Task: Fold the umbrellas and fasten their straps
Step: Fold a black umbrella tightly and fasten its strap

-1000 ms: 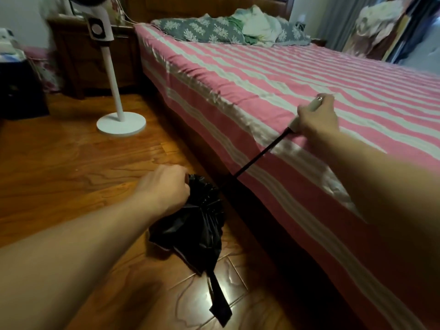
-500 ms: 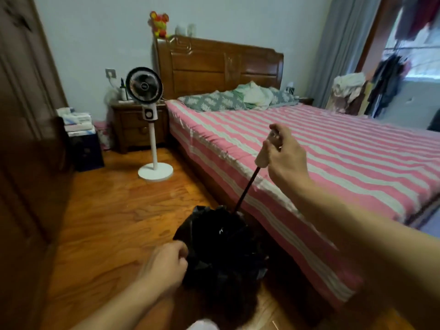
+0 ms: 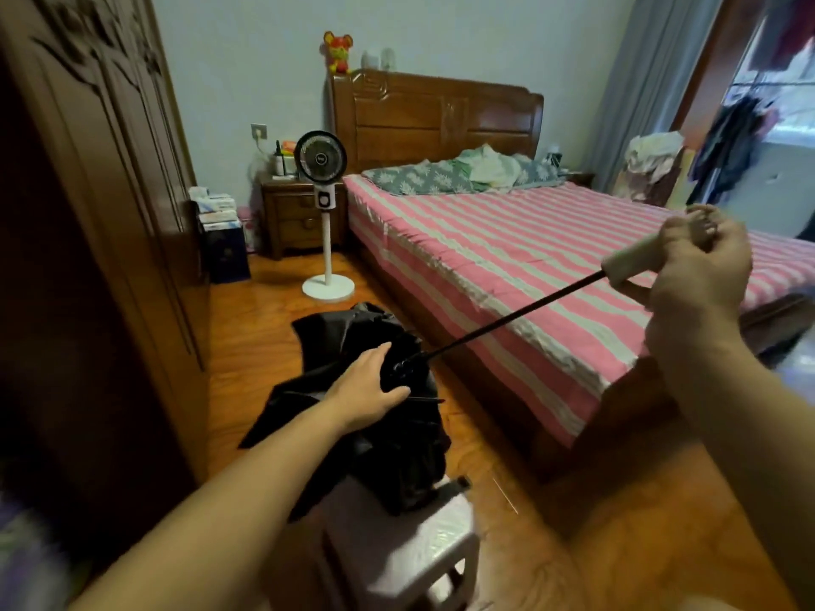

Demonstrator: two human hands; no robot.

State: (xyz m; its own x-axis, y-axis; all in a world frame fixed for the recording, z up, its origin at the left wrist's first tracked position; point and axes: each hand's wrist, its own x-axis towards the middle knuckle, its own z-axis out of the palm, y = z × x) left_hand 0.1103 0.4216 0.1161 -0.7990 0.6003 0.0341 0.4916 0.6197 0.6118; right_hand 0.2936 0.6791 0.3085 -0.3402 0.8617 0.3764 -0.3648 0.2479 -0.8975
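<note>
Umbrella canopy at six o'clock: left hand pressed on it, fingers curled loosely; right hand grips the handle at three o'clock.

Strap of umbrella smeared, fastening unreadable. Left hand fingertips buried in black folds. Handle end hidden inside right hand. White stool blurred, possibly plastic.
</note>
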